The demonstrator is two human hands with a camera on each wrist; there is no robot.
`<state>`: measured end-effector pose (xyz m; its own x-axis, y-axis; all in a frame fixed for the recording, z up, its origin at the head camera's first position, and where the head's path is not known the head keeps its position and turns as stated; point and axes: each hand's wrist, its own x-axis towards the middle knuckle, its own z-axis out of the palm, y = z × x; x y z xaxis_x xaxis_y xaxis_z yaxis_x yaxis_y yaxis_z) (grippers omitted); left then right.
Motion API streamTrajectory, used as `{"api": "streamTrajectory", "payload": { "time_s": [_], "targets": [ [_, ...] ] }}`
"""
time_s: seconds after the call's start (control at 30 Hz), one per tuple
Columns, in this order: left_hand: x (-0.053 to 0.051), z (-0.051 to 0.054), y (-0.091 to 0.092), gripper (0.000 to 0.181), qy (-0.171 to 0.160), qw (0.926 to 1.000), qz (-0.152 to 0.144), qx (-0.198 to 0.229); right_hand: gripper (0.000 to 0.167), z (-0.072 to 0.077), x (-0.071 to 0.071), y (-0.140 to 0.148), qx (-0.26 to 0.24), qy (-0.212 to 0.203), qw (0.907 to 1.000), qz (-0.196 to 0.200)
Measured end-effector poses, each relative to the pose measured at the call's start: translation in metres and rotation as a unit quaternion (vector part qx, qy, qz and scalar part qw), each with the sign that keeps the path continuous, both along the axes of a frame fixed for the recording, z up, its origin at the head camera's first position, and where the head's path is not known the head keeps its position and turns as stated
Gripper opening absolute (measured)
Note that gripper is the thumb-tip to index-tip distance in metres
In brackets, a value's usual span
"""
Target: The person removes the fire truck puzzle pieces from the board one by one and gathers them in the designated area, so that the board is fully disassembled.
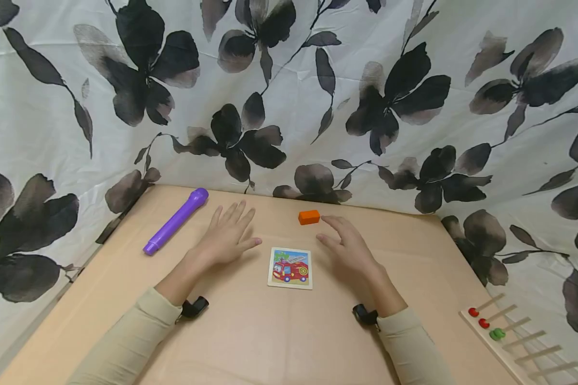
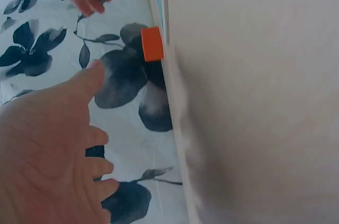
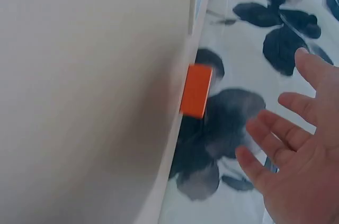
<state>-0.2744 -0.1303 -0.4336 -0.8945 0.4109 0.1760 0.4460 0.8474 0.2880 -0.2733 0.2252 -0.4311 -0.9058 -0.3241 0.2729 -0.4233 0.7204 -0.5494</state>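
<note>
My left hand [image 1: 228,235] is spread above the table between a purple stick with a rounded knob end [image 1: 175,222] and a square picture tile [image 1: 290,268] showing a red fire truck. Nothing is in its fingers, and the left wrist view shows the thumb and fingers apart from everything. An orange block [image 1: 309,217] lies near the far edge. Just right of that block is my right hand [image 1: 349,246], fingers loosely extended, holding nothing. In the right wrist view the orange block [image 3: 196,90] stands apart from the fingers.
At the lower right, a wooden rack [image 1: 498,347] with slanted pegs carries red and green beads [image 1: 497,334] near its far end. A floral cloth [image 1: 289,96] hangs behind the table [image 1: 289,337] and along its sides.
</note>
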Motion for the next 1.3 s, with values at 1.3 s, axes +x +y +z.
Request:
{"api": "streamTrajectory", "payload": {
  "time_s": [1.3],
  "targets": [
    [0.049, -0.037, 0.03, 0.041, -0.074, 0.9808, -0.089, 0.157, 0.034, -0.013, -0.005, -0.077, -0.033, -0.191, 0.9684, 0.157]
  ]
}}
